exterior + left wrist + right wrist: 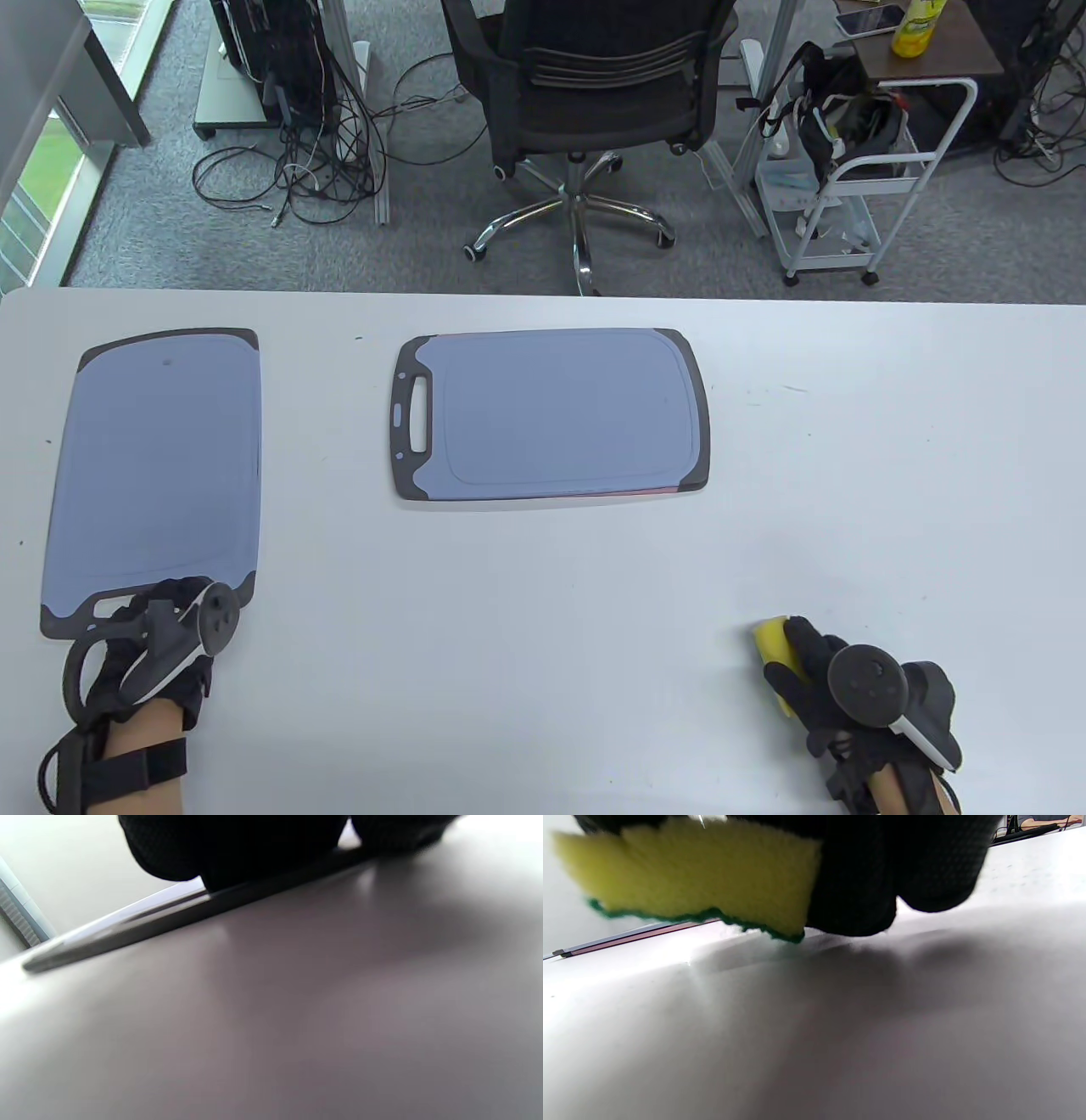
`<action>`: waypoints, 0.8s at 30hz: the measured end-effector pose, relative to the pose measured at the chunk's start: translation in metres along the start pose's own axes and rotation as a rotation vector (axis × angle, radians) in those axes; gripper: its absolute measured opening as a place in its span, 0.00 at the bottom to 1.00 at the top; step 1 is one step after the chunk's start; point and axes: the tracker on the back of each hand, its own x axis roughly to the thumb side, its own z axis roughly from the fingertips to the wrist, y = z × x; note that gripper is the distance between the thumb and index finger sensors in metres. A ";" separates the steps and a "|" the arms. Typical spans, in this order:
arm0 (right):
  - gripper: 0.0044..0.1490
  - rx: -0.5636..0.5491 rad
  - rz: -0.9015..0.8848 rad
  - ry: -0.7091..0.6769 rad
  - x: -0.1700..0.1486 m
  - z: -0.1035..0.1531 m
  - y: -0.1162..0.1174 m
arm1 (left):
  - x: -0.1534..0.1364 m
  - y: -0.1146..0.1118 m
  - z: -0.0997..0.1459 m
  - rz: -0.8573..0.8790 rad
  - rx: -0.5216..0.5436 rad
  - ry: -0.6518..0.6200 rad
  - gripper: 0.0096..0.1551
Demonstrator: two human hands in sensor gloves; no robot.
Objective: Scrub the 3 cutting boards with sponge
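A white table fills the foreground; behind it, on grey carpet, stand an office chair, tangled cables and a white cart. Two blue-grey cutting boards are visible: the left board, its near handle end gripped by the left hand, and the centre board, lying untouched. At the table's near right, well apart from both, the right hand curls its fingers around the one yellow sponge.
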 end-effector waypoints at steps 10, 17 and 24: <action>0.46 -0.045 -0.038 -0.006 0.001 0.006 -0.004 | 0.040 0.009 0.001 -0.354 0.241 -0.193 0.41; 0.46 -0.068 -0.056 0.014 -0.002 0.008 -0.008 | 0.067 0.044 -0.006 -0.413 0.423 0.077 0.29; 0.46 -0.083 -0.071 0.038 -0.008 0.009 -0.009 | 0.050 0.066 0.003 0.464 0.321 0.405 0.33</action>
